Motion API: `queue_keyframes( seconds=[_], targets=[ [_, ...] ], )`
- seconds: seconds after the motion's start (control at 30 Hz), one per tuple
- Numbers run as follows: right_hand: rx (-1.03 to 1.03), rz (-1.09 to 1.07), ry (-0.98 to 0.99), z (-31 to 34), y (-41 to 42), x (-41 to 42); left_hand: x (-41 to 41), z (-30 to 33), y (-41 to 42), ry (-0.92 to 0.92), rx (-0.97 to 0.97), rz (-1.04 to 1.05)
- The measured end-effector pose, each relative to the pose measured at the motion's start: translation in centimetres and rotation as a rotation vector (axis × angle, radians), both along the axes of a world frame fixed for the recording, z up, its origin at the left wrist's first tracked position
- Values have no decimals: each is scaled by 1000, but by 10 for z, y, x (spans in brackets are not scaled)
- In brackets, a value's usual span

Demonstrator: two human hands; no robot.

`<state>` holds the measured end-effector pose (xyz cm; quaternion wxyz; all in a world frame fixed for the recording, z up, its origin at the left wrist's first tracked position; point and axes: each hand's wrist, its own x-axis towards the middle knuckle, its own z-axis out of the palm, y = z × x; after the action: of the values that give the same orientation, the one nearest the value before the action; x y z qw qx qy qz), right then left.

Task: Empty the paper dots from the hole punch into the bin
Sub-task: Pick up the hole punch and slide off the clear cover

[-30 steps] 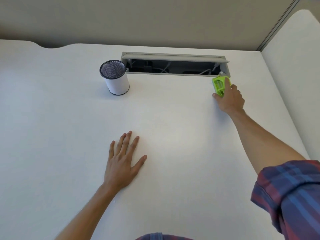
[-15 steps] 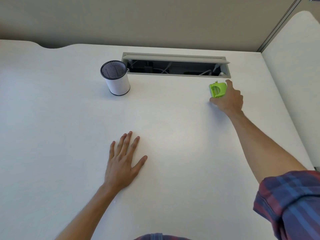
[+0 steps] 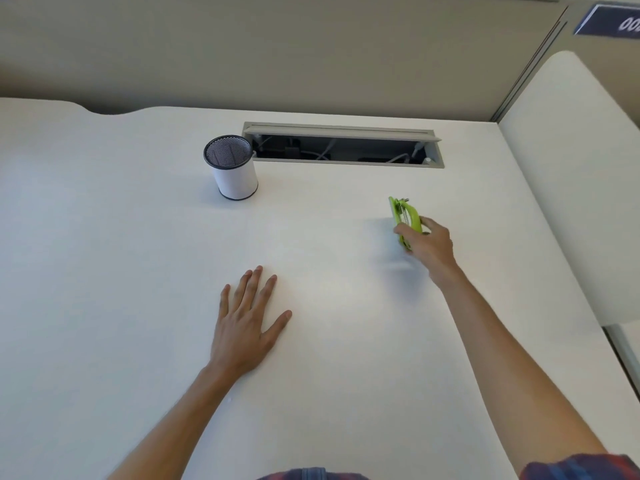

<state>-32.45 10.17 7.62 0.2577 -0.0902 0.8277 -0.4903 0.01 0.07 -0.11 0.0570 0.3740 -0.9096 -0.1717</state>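
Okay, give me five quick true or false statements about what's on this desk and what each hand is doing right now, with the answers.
1. The right hand holds the green hole punch. True.
2. The left hand is gripping the white cup. False: it lies flat and open on the desk, apart from the mesh-lined cup.
3. The cup stands upright, just left of the open cable slot. True.
4. The hole punch is resting inside the cable slot. False: it is in the hand's grip, nearer the person than the slot.
5. Paper dots are scattered across the desk. False: none can be seen on it.
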Motion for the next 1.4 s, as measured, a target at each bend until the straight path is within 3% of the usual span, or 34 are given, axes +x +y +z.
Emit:
queue_keyframes(
  seconds=[0.33, 0.53, 0.83, 1.03, 1.23, 1.4],
  targets=[
    [-507, -49, -584, 16, 36, 69, -3, 2, 3, 2, 35, 29],
    [-679, 26, -792, 32, 54, 102, -7, 12, 11, 52, 61, 57],
    [-711, 168, -770, 44, 64, 159, -25, 82, 46, 304, 280, 50],
    [-651, 265, -671, 47, 66, 185, -32, 110, 59, 516, 613, 47],
    [-657, 321, -680, 53, 68, 202, -33, 124, 63, 668, 1044, 174],
    [-665, 364, -692, 59, 70, 212, -31, 128, 68, 761, 1139, 211]
  ],
)
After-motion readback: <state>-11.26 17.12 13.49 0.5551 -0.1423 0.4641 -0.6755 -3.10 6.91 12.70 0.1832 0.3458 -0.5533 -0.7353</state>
